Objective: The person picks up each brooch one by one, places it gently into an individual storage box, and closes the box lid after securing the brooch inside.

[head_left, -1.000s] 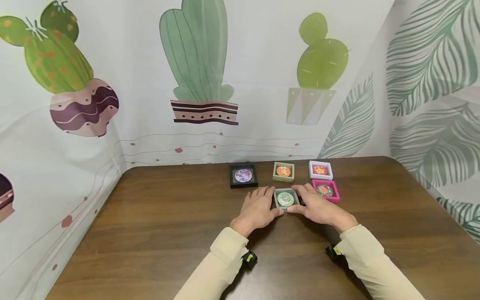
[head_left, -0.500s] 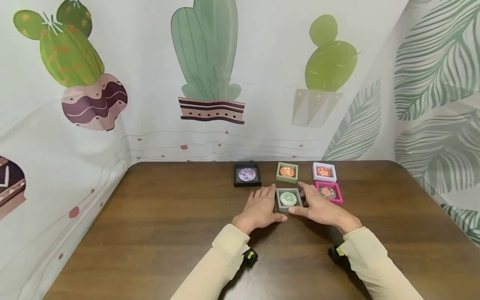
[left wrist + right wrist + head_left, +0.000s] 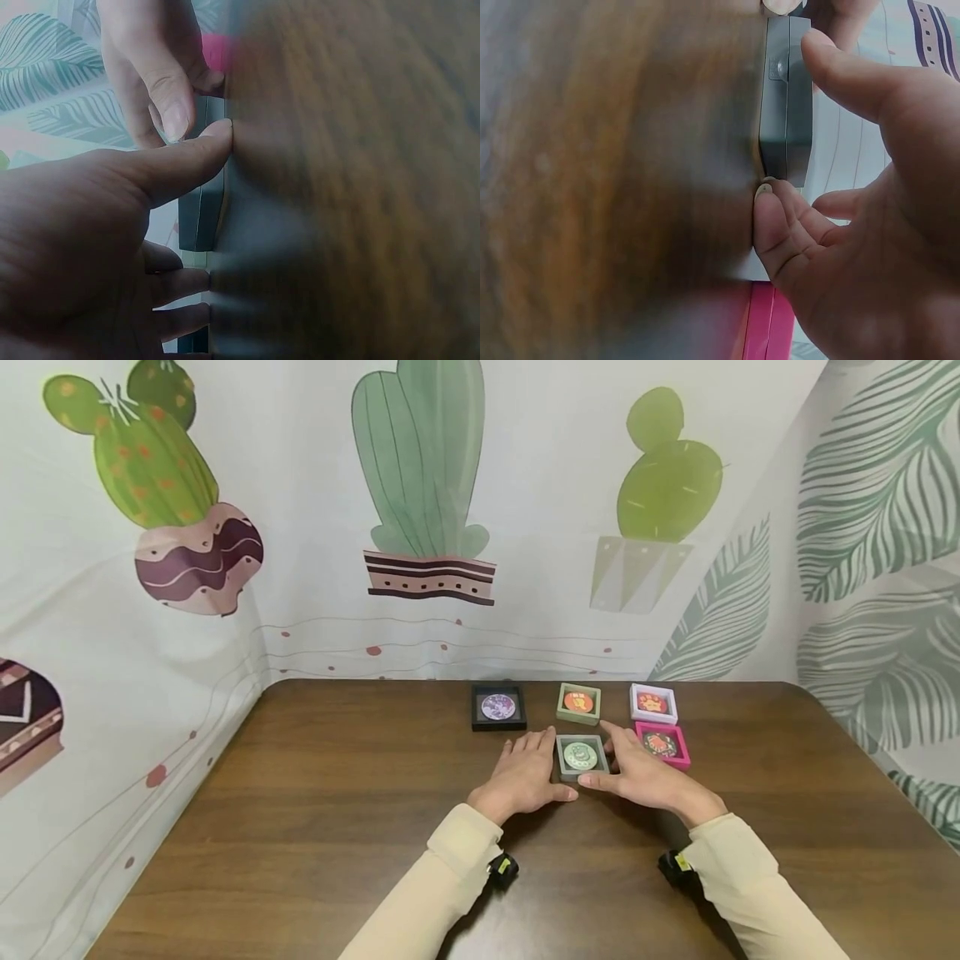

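Observation:
A small grey square display case point(image 3: 581, 754) with a round pale green badge point(image 3: 580, 756) inside lies flat on the table, between both hands. My left hand point(image 3: 521, 779) rests along its left side, fingers stretched forward, the thumb lying just in front of the near edge. My right hand point(image 3: 647, 783) is at the right side: its thumb touches the near right corner, and its index finger points forward past the case. In the right wrist view, lower fingertips point(image 3: 769, 206) bend in at the bottom of the grey case's point(image 3: 787, 105) end, without closing round it.
Beyond the hands stand a black case point(image 3: 498, 707), an olive green case point(image 3: 578, 703) and a white case point(image 3: 654, 703), each with a round badge. A pink case point(image 3: 671, 745) sits just beyond the right hand. Printed cloth point(image 3: 547, 635) rises at the brown table's point(image 3: 337, 793) back.
My left thumb has slid back off the near edge of the grey case. The right fingers have loosened, with the index finger now straighter and apart from it. The head view has shifted slightly.

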